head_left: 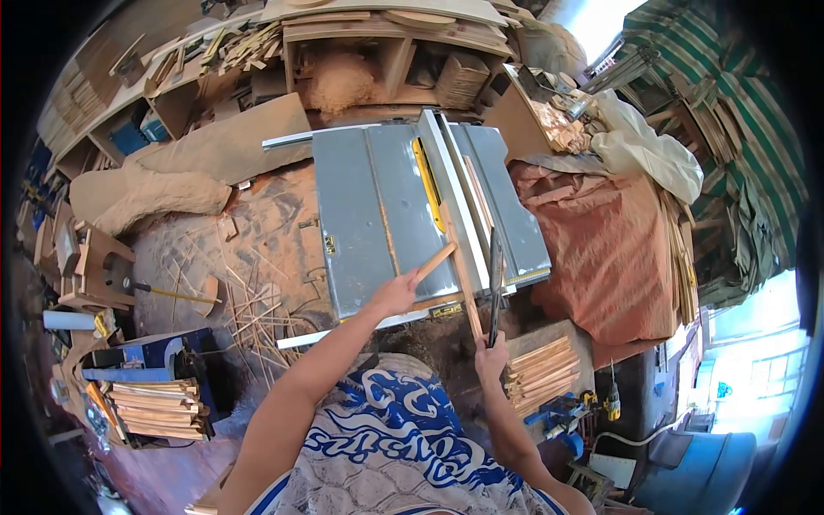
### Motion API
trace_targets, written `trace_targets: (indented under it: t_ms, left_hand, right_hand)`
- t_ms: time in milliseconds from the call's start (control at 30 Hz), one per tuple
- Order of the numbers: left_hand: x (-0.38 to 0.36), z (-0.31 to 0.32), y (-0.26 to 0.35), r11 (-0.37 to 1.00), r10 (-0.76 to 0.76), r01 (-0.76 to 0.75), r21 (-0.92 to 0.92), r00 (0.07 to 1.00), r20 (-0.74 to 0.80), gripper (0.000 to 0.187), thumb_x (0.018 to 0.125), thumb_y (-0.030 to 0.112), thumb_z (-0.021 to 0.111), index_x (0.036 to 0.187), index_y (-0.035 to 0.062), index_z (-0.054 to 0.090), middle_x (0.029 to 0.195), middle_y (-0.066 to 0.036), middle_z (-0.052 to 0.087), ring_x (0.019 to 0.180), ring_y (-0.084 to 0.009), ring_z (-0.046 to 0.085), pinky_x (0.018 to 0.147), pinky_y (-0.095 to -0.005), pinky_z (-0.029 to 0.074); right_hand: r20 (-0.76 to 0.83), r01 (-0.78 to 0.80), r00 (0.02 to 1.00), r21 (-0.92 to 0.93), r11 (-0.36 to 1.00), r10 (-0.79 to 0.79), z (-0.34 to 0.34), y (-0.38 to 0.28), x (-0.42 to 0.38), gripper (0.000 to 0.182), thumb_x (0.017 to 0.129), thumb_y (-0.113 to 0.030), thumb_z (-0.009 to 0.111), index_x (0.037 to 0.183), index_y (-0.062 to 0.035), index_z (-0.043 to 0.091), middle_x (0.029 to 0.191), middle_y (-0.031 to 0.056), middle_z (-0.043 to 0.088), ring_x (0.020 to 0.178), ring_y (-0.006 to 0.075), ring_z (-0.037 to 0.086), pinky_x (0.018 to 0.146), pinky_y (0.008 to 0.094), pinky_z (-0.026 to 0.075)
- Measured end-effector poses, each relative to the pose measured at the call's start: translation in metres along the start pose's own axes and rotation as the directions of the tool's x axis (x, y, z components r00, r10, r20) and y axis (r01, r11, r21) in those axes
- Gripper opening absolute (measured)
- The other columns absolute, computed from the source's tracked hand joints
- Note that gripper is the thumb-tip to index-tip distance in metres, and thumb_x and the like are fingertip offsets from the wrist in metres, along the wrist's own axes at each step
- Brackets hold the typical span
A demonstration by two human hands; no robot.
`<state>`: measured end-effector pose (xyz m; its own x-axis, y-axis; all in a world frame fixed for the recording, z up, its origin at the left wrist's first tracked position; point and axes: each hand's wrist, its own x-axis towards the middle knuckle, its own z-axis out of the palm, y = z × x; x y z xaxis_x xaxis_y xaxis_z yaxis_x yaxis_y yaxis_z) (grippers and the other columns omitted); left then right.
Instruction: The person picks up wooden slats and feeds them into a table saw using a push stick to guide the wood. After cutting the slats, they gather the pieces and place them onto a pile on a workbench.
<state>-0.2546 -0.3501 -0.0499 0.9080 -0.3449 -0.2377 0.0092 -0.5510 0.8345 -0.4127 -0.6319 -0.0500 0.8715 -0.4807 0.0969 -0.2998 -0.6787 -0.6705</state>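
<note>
A grey table saw [352,197] stands in front of me, with a yellow throat plate [427,184] beside its long fence [455,163]. A narrow wood strip [466,292] lies along the fence and reaches back over the near edge. My left hand [396,294] is closed around a short wooden stick [436,262], whose tip is at the strip's side. My right hand [492,356] is closed on a long dark push stick [496,287] at the strip's near end. Whether those fingers also grip the strip cannot be made out.
Stacked wood strips lie near right [545,373] and in a blue stand [159,408] at left. Loose offcuts [257,318] and sawdust cover the floor on the left. A brown cover [601,249] drapes a pile right of the saw. A shelf bench [395,34] runs behind.
</note>
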Motion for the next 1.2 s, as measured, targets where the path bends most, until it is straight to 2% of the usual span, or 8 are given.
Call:
trace_targets:
  t_ms: [67,200,367,467,800,867,1100,1200]
  left_hand:
    - [0.006,-0.005,0.002,0.999,-0.036,0.036,0.004,0.999,0.017,0.051,0.108,0.027,0.039,0.158,0.0190,0.043,0.117,-0.027,0.070,0.107,-0.0460,0.068,0.093,-0.0554,0.053]
    - [0.010,-0.017,0.008,0.996,-0.083,0.083,-0.016,0.996,0.035,0.052,0.106,0.022,0.039,0.157,0.0180,0.042,0.111,-0.026,0.071,0.100,-0.0472,0.069,0.089,-0.0571,0.053]
    - [0.017,-0.019,0.005,0.995,-0.096,0.096,-0.001,0.995,0.033,0.051,0.108,0.025,0.039,0.158,0.0186,0.042,0.116,-0.025,0.071,0.107,-0.0465,0.067,0.094,-0.0559,0.052]
    - [0.019,-0.021,0.004,0.995,-0.095,0.095,0.006,0.995,0.042,0.050,0.110,0.028,0.039,0.159,0.0191,0.042,0.122,-0.025,0.070,0.113,-0.0458,0.066,0.098,-0.0549,0.051]
    - [0.034,-0.029,0.001,0.990,-0.138,0.138,0.013,0.989,0.046,0.049,0.110,0.027,0.040,0.158,0.0182,0.043,0.125,-0.026,0.069,0.115,-0.0455,0.066,0.099,-0.0545,0.051]
    - [0.041,-0.026,-0.006,0.994,-0.112,0.112,0.011,0.994,0.018,0.050,0.109,0.027,0.039,0.158,0.0191,0.043,0.122,-0.026,0.070,0.111,-0.0460,0.067,0.097,-0.0556,0.052]
    - [0.047,-0.049,0.013,0.985,-0.172,0.172,-0.013,0.985,0.035,0.049,0.110,0.027,0.040,0.158,0.0192,0.045,0.110,-0.024,0.072,0.103,-0.0432,0.069,0.091,-0.0526,0.053]
    - [0.057,-0.045,0.006,0.990,-0.143,0.142,-0.010,0.989,-0.026,0.049,0.110,0.028,0.041,0.157,0.0191,0.046,0.106,-0.024,0.072,0.099,-0.0427,0.070,0.089,-0.0520,0.054]
  right_hand:
    - [0.006,0.043,0.999,-0.013,0.999,-0.043,0.001,-0.005,0.005,0.021,0.087,-0.010,0.075,0.103,-0.0045,0.062,0.084,0.0170,0.072,0.078,0.0391,0.071,0.073,0.0463,0.054]
    - [0.040,0.051,0.998,0.023,0.998,-0.052,0.006,-0.006,0.014,0.022,0.086,-0.010,0.075,0.103,-0.0042,0.062,0.082,0.0164,0.071,0.077,0.0387,0.071,0.073,0.0460,0.054]
    - [0.061,0.049,0.997,0.010,0.999,-0.049,0.010,-0.009,0.021,0.026,0.084,-0.009,0.079,0.099,-0.0045,0.058,0.079,0.0103,0.066,0.074,0.0290,0.067,0.072,0.0415,0.052]
    - [0.065,0.097,0.993,-0.004,0.995,-0.096,0.012,-0.006,0.024,0.027,0.086,-0.010,0.077,0.108,-0.0036,0.062,0.084,0.0154,0.072,0.079,0.0372,0.072,0.074,0.0457,0.055]
    - [0.062,0.076,0.995,0.000,0.997,-0.076,0.024,-0.014,0.039,0.029,0.085,-0.011,0.079,0.108,-0.0029,0.062,0.086,0.0151,0.074,0.081,0.0370,0.073,0.075,0.0445,0.056]
    - [0.016,0.089,0.996,0.049,0.995,-0.090,0.029,-0.016,0.042,0.027,0.082,-0.009,0.080,0.100,-0.0034,0.060,0.081,0.0104,0.070,0.074,0.0277,0.070,0.073,0.0401,0.054]
    - [0.028,0.061,0.997,0.117,0.991,-0.065,0.042,-0.024,0.058,0.030,0.080,-0.009,0.082,0.099,-0.0033,0.060,0.075,0.0081,0.066,0.071,0.0261,0.067,0.073,0.0397,0.054]
    - [-0.001,-0.043,0.999,0.098,0.994,0.043,0.046,-0.030,0.061,0.041,0.078,-0.014,0.087,0.106,0.0004,0.059,0.090,0.0165,0.069,0.082,0.0380,0.068,0.078,0.0455,0.054]
